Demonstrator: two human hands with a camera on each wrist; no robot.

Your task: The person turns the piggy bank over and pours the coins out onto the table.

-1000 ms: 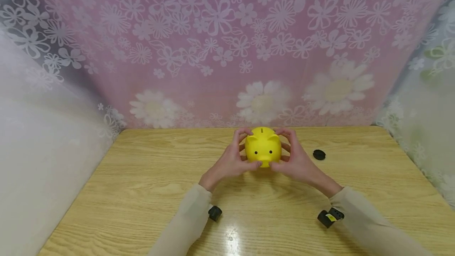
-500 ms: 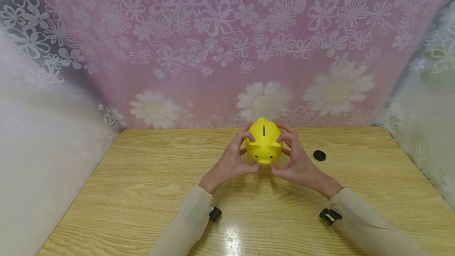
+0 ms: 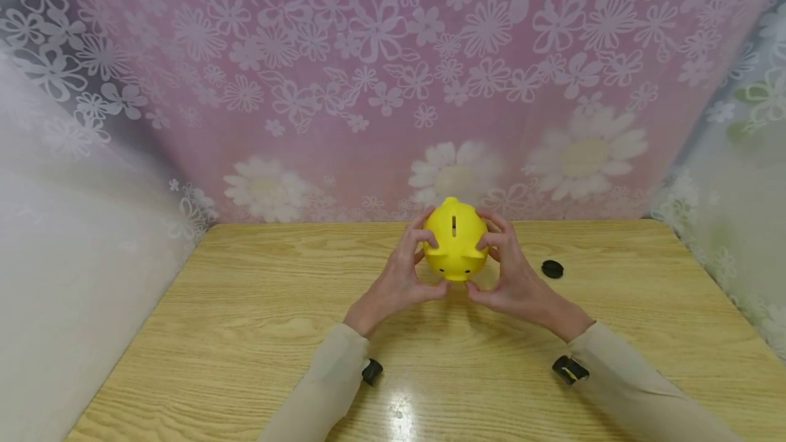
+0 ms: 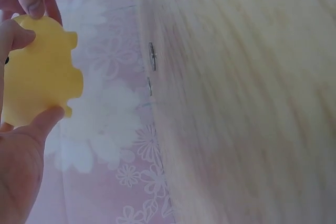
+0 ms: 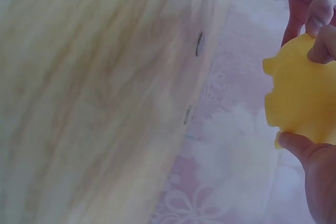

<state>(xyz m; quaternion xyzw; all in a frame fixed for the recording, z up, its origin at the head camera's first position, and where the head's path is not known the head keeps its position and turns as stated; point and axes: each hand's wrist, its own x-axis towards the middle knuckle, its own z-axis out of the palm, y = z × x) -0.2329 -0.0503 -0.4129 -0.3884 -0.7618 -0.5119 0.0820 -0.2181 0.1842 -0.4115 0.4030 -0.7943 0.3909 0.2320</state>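
Observation:
A yellow piggy bank (image 3: 456,244) is held between both hands, tipped so that its back and coin slot face up toward the head camera. Its two eyes and snout point toward the person, low between the thumbs. My left hand (image 3: 402,268) grips its left side, thumb by the snout and fingers on its flank. On the opposite side my right hand (image 3: 511,271) holds it in the same way. In the left wrist view its stubby feet hang apart from the table, with two small flat discs (image 4: 152,56) lying on the wood; the right wrist view shows these discs (image 5: 199,44) too.
A black oval piece (image 3: 552,269) lies on the wooden table (image 3: 258,333), right of the hands. Behind the table hangs a pink flowered cloth (image 3: 344,121), close to the piggy bank. Black devices sit at both cuffs.
The piggy bank has tilted snout-down toward the person, so its slot and back now show more than its face. It sits slightly higher in view; both hands keep their hold.

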